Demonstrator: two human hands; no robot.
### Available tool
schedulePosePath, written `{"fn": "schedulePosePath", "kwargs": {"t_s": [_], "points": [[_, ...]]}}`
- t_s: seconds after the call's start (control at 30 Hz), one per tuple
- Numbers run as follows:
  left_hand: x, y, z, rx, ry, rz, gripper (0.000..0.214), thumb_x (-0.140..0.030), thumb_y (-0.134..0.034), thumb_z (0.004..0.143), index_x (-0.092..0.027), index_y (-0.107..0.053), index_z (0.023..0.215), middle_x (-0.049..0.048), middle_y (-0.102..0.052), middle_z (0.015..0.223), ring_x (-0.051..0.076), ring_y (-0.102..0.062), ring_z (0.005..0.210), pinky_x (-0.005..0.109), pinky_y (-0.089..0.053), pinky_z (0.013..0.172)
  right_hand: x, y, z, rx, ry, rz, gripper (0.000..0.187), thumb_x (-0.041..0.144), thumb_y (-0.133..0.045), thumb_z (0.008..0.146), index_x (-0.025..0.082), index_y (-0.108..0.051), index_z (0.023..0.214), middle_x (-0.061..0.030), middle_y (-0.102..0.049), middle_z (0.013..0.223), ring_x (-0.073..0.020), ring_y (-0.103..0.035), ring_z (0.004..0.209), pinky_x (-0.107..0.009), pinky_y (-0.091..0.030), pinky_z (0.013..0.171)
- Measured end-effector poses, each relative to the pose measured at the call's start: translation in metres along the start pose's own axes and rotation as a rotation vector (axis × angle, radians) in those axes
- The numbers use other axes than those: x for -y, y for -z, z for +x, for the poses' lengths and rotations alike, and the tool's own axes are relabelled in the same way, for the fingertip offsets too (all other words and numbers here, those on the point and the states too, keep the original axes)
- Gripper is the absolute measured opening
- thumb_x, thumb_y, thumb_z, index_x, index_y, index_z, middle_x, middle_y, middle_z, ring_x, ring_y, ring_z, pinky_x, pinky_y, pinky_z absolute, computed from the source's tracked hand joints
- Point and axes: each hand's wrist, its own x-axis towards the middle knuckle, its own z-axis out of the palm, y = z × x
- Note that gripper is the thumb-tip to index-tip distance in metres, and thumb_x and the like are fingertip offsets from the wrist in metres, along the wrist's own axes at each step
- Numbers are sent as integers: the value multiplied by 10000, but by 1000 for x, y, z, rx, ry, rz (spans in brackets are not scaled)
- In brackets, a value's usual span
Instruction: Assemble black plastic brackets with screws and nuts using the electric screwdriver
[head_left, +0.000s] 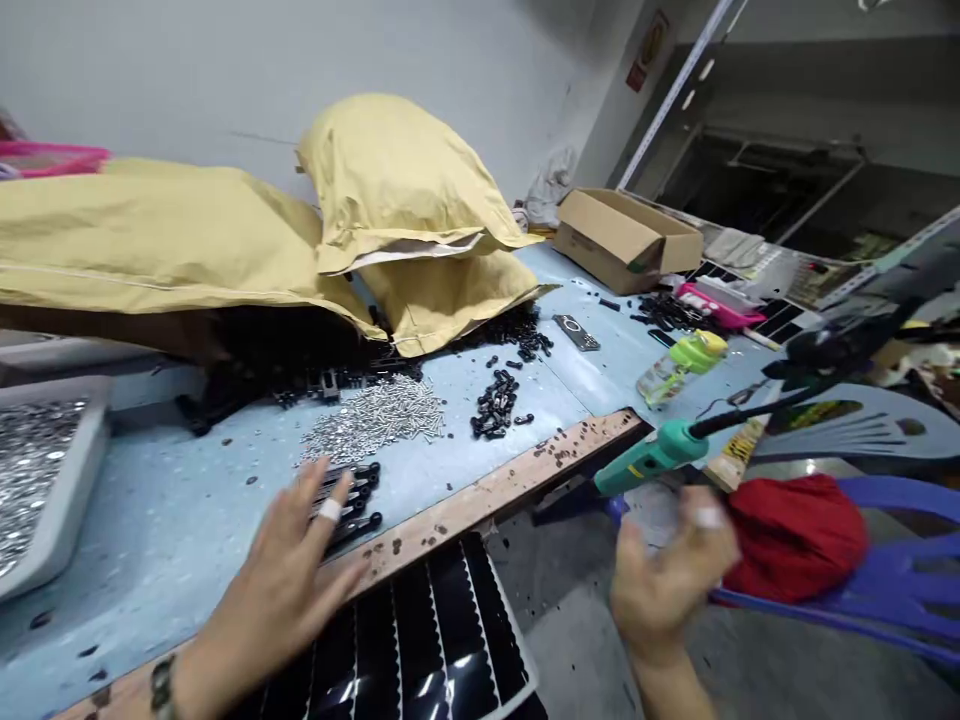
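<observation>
My left hand [296,570] is open, fingers spread over several black rod-like parts [352,505] lying side by side near the table's front edge. The fingers partly cover these parts; whether they press on them I cannot tell. Just beyond lies a heap of small silver screws [382,415]. To its right is a small pile of black pieces [495,405]. My right hand [671,575] is off the table edge, slightly blurred, with thumb and fingers apart and nothing visible held. Right above it a teal electric screwdriver [651,456] hangs tilted on a black cable.
Yellow sacks [405,180] stand along the back. A grey bin of metal pieces [82,470] is at left. A phone [576,332], a bottle [679,368] and a cardboard box [626,240] are farther right. Below sit a black partitioned tray [420,630] and a purple chair [900,560] with red cloth.
</observation>
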Motion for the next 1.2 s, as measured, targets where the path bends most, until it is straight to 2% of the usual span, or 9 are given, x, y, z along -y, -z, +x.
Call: {"fn": "schedulePosePath", "kwargs": {"t_s": [0.07,0.13,0.33,0.57,0.7,0.8,0.97,1.1,1.2], "points": [[-31,-7,-9,116,-214,-86,672,-325,-494,894,-288,-170,1481,55,-192,1545,308,-300,1363,466,-349,1081,-27,-2,-35,438,-271,170,495,349,-645,754,192,-514,1205,-131,-514,1257,-297,-448,1219,-493,-283,1061],[-61,-27,-16,293,-340,-164,705,-282,-538,865,-286,-191,1478,60,-321,1497,277,-411,1305,374,-444,1021,-56,-20,-70,723,-821,307,570,442,-702,658,180,-569,1147,-130,-582,1184,-313,-514,1148,-451,-350,1017],[-109,-101,-9,670,-80,-211,748,-271,-614,802,-241,-263,1462,134,-334,1477,352,-352,1327,514,-371,1042,-79,-96,-132,922,-1094,498,491,534,-738,565,143,-706,861,-94,-707,864,-322,-617,991,-411,-447,887],[-111,-114,-7,854,98,-221,740,-322,-594,797,-171,-288,1454,146,-293,1494,321,-316,1352,486,-302,1086,-70,-111,-143,781,-1180,506,538,638,-653,622,111,-675,725,-73,-640,556,-283,-648,649,-380,-505,615],[-111,-111,-5,782,158,-293,691,-306,-616,776,-182,-378,1412,143,-378,1457,308,-386,1315,467,-342,1065,-94,-90,-113,588,-1054,358,501,688,-549,693,197,-578,598,-28,-556,482,-247,-591,533,-343,-461,477],[-115,-101,0,635,289,-490,411,-367,-526,856,-178,-592,1216,128,-534,1331,284,-514,1201,428,-410,1014,-87,-62,-100,567,-870,305,378,599,-601,717,228,-607,648,-41,-619,648,-263,-610,687,-349,-481,584],[-118,-71,2,464,575,-1038,511,-547,-359,924,-181,-700,819,56,-695,914,205,-648,886,328,-516,837,-22,-39,-116,761,-266,260,239,335,-685,670,224,-635,875,-19,-579,747,-215,-563,696,-345,-488,657],[-99,-33,-9,137,646,-1061,379,-515,-516,864,-191,-707,815,76,-651,1101,228,-613,1021,348,-492,910,22,-53,-101,1024,76,171,566,219,-695,658,232,-493,1187,-53,-594,949,-220,-611,777,-324,-540,644],[-81,-4,-23,48,679,-964,325,-444,-472,912,-227,-712,884,63,-599,1227,234,-562,1132,403,-443,996,51,-71,-75,1174,205,323,475,187,-625,773,248,-466,1217,-54,-577,965,-160,-602,670,-265,-545,594]]}}
